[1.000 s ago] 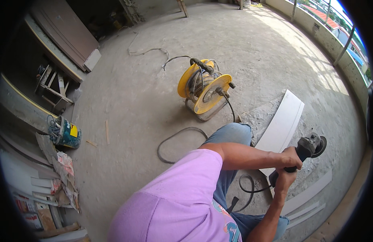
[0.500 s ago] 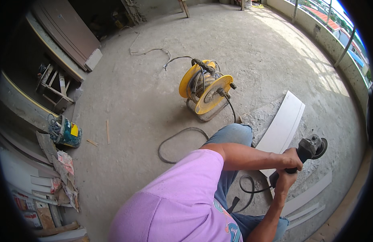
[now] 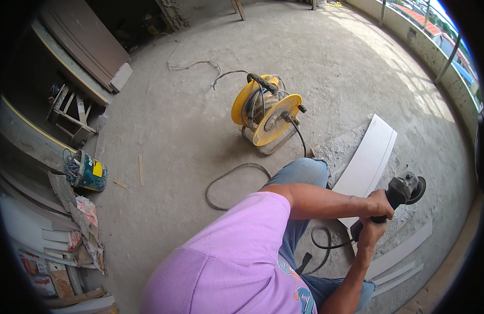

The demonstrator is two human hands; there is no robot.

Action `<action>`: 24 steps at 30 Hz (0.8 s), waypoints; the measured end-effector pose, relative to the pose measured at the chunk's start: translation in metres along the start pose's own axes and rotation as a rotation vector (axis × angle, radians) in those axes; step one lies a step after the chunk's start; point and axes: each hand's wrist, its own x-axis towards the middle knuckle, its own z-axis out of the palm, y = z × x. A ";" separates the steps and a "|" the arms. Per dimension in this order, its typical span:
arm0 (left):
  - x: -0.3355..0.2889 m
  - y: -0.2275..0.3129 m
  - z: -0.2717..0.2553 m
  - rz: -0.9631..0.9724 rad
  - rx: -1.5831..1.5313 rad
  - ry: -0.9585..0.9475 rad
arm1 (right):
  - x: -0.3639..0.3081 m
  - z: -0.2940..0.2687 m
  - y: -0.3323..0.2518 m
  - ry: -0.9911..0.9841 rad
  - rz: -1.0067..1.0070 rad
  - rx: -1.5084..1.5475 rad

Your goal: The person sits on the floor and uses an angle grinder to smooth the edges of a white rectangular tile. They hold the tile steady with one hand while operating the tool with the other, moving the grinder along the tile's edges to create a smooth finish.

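An angle grinder (image 3: 404, 187) with a black body and a metal head is held over the floor at the right. My left hand (image 3: 379, 205) wraps around its body behind the head. Lower down, my right hand (image 3: 371, 233) is closed around the rear of the body, where the black cord (image 3: 333, 246) comes out. The grinder's round disc (image 3: 419, 190) faces right, away from my hands. Beside my left forearm lies a long white board (image 3: 365, 157) with a thin line along its right side. The grinder's disc stands apart from this board. My fingers partly hide the tool's body.
A yellow cable reel (image 3: 268, 112) stands ahead of my knee, with a cable looped on the concrete floor (image 3: 174, 125). Narrow white strips (image 3: 401, 251) lie to the right. At the left are a bucket (image 3: 90, 171) and scrap pieces (image 3: 85, 225). A low wall (image 3: 409, 39) bounds the far right.
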 end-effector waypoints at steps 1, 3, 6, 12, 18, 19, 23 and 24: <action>0.000 0.000 0.000 -0.007 0.000 0.012 | 0.000 0.000 0.000 0.006 -0.002 -0.005; 0.001 -0.001 0.001 -0.007 0.013 0.007 | 0.001 0.001 0.000 0.028 0.007 -0.044; 0.002 -0.001 0.001 -0.006 0.012 0.005 | 0.001 0.000 -0.001 0.001 0.010 -0.017; 0.002 -0.001 0.000 -0.002 -0.004 -0.006 | 0.001 0.001 -0.002 0.019 0.037 -0.022; 0.001 0.001 -0.002 0.000 -0.003 -0.014 | 0.002 0.001 0.002 0.005 0.017 -0.012; 0.001 0.001 -0.002 -0.002 0.000 -0.012 | 0.002 0.001 0.002 0.003 0.013 -0.017; 0.001 0.001 -0.002 -0.011 0.007 -0.013 | 0.003 0.001 0.000 -0.002 0.028 -0.024; 0.001 0.001 -0.002 -0.014 0.015 -0.009 | 0.002 0.001 -0.001 0.000 0.041 -0.023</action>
